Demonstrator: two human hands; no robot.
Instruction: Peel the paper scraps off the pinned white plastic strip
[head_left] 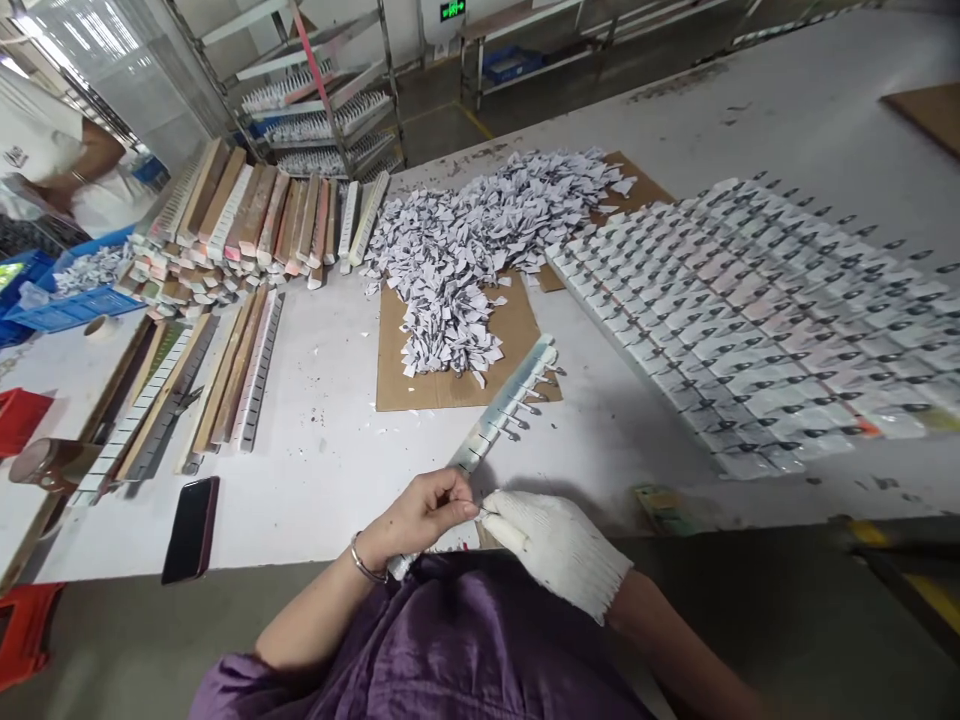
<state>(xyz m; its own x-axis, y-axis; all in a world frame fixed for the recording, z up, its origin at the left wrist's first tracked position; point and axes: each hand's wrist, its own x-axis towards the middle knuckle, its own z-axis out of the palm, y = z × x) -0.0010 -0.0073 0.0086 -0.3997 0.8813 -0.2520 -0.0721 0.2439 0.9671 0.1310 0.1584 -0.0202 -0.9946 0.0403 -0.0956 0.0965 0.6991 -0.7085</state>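
Note:
A long slotted strip [502, 405] lies on the white table [330, 440], running from my lap toward the paper heap, with small carded pieces standing in its far half. My bare left hand [420, 515], a bracelet on its wrist, pinches the strip's near end. Against it, my right hand [551, 540], in a white knit glove, pinches a small thin piece at the same spot. A heap of small grey-white paper tags [465, 250] rests on brown cardboard [517, 330] beyond the strip.
Several filled strips [757, 310] lie in rows at the right. Stacked strips [240, 215] and loose ones [187, 380] sit at the left, with a black phone [191, 528] near the front edge. Another person [60, 170] stands far left by blue bins [64, 300].

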